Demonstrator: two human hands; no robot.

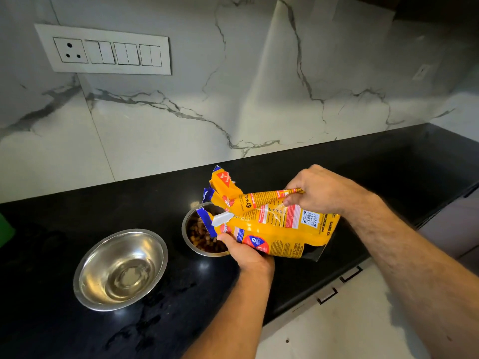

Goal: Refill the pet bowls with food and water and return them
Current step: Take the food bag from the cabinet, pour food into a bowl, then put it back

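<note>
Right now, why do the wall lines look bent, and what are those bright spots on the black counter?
Head view: the wide-angle lens bows the switch panel and the wall tiles. An overhead light glares off the glossy counter and the empty steel bowl. Focus is sharp on the yellow food bag.

The food bag (280, 224) hides the kibble bowl's (190, 235) right rim, its small print unreadable.
</note>
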